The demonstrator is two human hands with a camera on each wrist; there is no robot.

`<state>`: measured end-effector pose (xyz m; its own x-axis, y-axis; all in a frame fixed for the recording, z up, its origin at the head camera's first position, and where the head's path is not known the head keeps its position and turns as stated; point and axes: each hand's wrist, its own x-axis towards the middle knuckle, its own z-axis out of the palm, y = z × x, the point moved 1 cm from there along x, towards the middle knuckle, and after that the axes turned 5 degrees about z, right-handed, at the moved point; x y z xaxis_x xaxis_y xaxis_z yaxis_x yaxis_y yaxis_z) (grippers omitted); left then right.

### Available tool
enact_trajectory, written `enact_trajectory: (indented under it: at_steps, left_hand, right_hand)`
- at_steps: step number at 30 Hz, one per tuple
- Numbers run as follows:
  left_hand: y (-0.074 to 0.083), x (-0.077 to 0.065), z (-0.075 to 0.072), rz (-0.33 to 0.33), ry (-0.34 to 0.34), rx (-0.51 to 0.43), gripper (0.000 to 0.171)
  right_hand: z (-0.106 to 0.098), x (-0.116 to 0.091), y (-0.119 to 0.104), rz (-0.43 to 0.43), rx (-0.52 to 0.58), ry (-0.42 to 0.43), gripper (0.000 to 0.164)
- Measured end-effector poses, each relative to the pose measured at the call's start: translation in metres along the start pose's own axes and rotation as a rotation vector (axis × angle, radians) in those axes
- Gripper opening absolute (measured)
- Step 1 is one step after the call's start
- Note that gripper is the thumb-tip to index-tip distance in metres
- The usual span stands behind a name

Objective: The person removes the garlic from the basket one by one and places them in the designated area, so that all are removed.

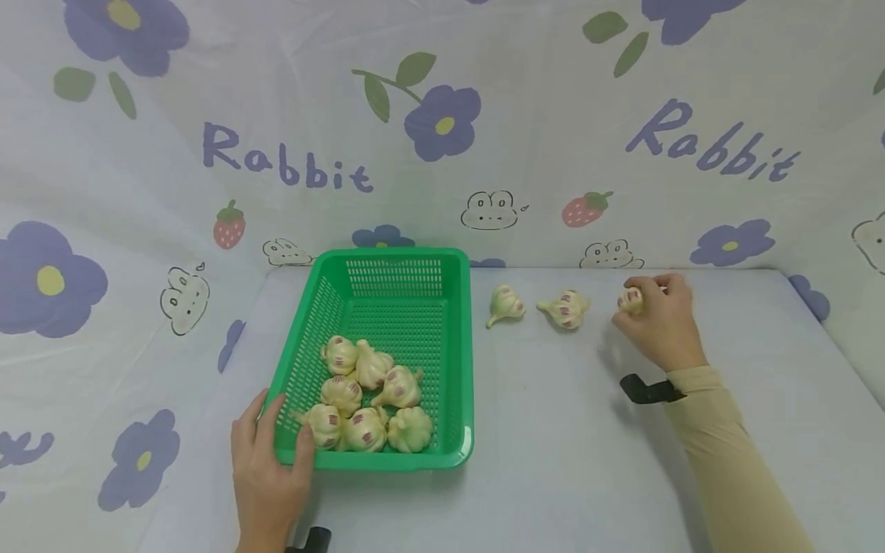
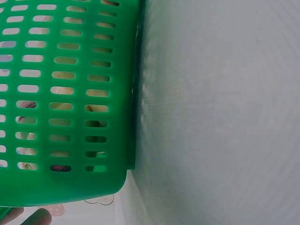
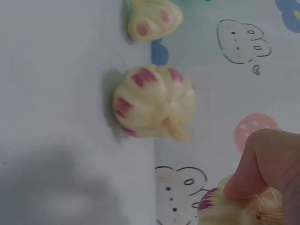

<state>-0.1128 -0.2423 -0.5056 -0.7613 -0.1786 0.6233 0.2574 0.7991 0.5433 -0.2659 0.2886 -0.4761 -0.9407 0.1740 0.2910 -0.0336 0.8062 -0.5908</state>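
My right hand (image 1: 657, 319) pinches a garlic bulb (image 1: 630, 299) between thumb and fingers at the right back of the table. In the right wrist view the held bulb shows purple streaks and a tuft of roots, with the thumb (image 3: 243, 178) pressed on it. Two more bulbs lie to its left: one garlic bulb (image 1: 567, 309) in the middle and another (image 1: 505, 304) beside the green basket (image 1: 468, 369). At the basket's near left corner my left hand (image 1: 270, 461) rests on the rim, thumb and fingers over it. Several garlic bulbs (image 1: 364, 430) sit in the basket's near half.
A white table surface (image 1: 553, 445) holds the basket at centre left. Behind it hangs a white cloth (image 1: 525, 138) printed with flowers, strawberries and rabbits. In the left wrist view the slotted basket wall (image 2: 70, 103) stands close to the camera.
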Motion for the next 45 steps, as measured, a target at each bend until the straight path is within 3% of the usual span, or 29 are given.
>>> enact_trajectory:
  at_steps: [14, 29, 45]
  left_hand:
    - [0.001, 0.002, 0.0, -0.003, -0.011, 0.004, 0.049]
    - [0.001, 0.0, -0.002, 0.017, 0.017, -0.012, 0.049]
    - [-0.001, -0.001, 0.0, -0.018, -0.013, 0.006, 0.049]
  right_hand:
    - [0.021, 0.006, 0.024, 0.058, -0.09, -0.121, 0.05]
    - [0.028, 0.006, 0.034, 0.064, -0.113, -0.163, 0.049]
    - [0.032, 0.01, 0.038, 0.09, -0.106, -0.201, 0.056]
